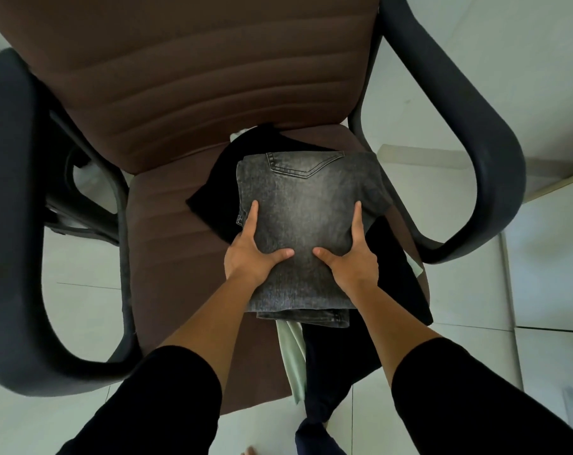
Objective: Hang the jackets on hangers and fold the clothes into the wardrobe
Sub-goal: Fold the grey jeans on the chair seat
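Note:
Folded grey washed jeans (306, 205) lie on top of a pile of clothes on the brown chair seat (167, 231). My left hand (250, 249) holds the jeans' left edge, thumb on top, fingers at the side. My right hand (351, 251) holds the right edge the same way, thumb on top. Under the jeans lie a black garment (217, 192) and a pale green one (293, 353), which hang over the seat's front edge.
The chair has a brown ribbed backrest (186, 67) and dark curved armrests at the left (12, 224) and at the right (485, 126). White tiled floor (548, 257) lies around it. A dark trouser leg (321, 399) hangs toward the floor.

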### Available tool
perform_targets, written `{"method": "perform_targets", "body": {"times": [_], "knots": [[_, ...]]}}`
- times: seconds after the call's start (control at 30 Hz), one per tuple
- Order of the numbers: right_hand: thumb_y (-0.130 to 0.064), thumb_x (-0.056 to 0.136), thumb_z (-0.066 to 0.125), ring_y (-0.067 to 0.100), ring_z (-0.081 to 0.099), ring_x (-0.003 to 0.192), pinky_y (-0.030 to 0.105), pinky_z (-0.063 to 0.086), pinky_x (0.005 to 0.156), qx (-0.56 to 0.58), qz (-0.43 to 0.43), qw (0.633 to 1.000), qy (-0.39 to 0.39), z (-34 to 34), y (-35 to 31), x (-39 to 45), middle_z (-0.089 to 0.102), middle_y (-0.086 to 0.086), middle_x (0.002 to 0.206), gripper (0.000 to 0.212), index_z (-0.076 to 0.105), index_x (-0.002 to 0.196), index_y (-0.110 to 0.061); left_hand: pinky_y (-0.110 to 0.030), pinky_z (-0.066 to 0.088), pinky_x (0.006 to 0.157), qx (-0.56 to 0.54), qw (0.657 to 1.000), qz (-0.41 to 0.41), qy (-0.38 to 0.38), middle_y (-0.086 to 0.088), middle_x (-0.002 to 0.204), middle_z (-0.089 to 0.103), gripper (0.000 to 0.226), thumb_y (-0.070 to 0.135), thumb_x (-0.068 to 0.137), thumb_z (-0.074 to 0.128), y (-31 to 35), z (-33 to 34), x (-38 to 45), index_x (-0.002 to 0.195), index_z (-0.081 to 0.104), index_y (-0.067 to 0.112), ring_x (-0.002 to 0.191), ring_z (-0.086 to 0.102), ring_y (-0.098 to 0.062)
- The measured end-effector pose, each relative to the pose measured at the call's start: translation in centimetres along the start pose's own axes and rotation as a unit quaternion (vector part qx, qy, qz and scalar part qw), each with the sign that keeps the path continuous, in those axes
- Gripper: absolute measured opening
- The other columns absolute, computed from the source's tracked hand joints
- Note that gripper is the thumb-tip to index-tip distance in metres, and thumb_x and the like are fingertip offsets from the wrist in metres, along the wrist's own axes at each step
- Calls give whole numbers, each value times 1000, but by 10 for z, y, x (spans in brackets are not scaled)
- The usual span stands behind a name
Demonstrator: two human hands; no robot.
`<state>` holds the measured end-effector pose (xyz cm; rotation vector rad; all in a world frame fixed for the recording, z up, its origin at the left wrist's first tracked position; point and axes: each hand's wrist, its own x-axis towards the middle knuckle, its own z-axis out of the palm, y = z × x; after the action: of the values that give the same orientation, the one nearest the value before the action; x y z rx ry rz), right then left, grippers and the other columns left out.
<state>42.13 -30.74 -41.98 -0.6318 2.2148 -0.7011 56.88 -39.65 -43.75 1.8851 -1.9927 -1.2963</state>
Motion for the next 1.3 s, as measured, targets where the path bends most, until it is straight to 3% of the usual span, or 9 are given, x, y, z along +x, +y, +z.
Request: {"method": "perform_targets", "body": {"times": [0.13, 0.27, 0.4, 0.53, 0.63, 0.73, 1.0, 1.2, 1.3], "knots": [[-32, 81, 71, 18, 60, 100, 25, 47, 78, 11, -28, 999, 8, -1, -5, -5, 53, -1, 135, 102, -9, 139, -58, -32, 44, 94, -25, 999, 15, 33, 4, 145, 42, 110, 48, 63, 80, 1, -4, -6, 142, 4, 54, 125, 49, -21], [-33, 81, 71, 21, 63, 93, 41, 52, 89, -16, -59, 997, 43, -13, -26, -23, 64, 4, 112, 103, -12, 133, -65, -33, 43, 95, -35, 998, 17, 43, 6, 146, 41, 108, 48, 63, 81, 21, -25, -20, 143, 8, 52, 127, 47, -20], [-27, 82, 71, 12, 56, 83, 32, 50, 88, 17, -84, 995, 48, -37, -52, -42, 64, 0, 111, 99, -3, 141, -57, -32, 44, 93, -30, 998, 26, 47, 8, 145, 42, 109, 49, 62, 81, 47, -56, -41, 145, 10, 49, 125, 50, -20], [-25, 82, 71, 18, 60, 98, 26, 43, 89, 37, -126, 990, 51, -68, -85, -65, 63, 2, 116, 96, 2, 144, -51, -34, 43, 96, -40, 997, 29, 62, 7, 149, 38, 107, 50, 62, 81, 79, -90, -63, 145, 13, 48, 128, 47, -22], [-24, 83, 70, 19, 60, 96, 19, 38, 80, 54, -159, 984, 57, -98, -116, -85, 63, 6, 116, 94, 5, 145, -49, -37, 41, 101, -66, 994, 47, 68, 6, 148, 39, 106, 50, 60, 82, 104, -121, -79, 145, 18, 47, 130, 45, -22], [-24, 82, 70, 14, 56, 89, 23, 41, 85, 81, -184, 977, 68, -127, -145, -108, 63, 2, 114, 94, 6, 144, -52, -40, 40, 103, -91, 990, 75, 79, 6, 147, 40, 106, 48, 59, 83, 131, -150, -98, 144, 20, 47, 130, 45, -23], [-25, 82, 70, 23, 56, 113, 30, 42, 96, 104, -234, 947, 193, -204, -181, -185, 57, 0, 129, 92, 7, 144, -51, -40, 39, 104, -120, 964, 223, 82, 9, 148, 37, 108, 49, 59, 83, 207, -192, -156, 145, 19, 47, 132, 43, -20], [-26, 81, 71, 18, 55, 113, 21, 39, 89, 154, -188, 911, 334, -256, -143, -269, 56, -7, 130, 91, 11, 142, -54, -41, 37, 108, -100, 929, 355, 6, 8, 147, 39, 107, 49, 58, 83, 258, -173, -223, 143, 19, 49, 132, 43, -20], [-27, 80, 72, 19, 53, 117, 25, 40, 95, 171, -153, 886, 404, -281, -107, -318, 51, -6, 137, 92, 10, 141, -56, -40, 38, 105, -83, 906, 413, -48, 6, 146, 41, 107, 48, 59, 83, 281, -147, -270, 143, 17, 50, 130, 44, -21]]}}
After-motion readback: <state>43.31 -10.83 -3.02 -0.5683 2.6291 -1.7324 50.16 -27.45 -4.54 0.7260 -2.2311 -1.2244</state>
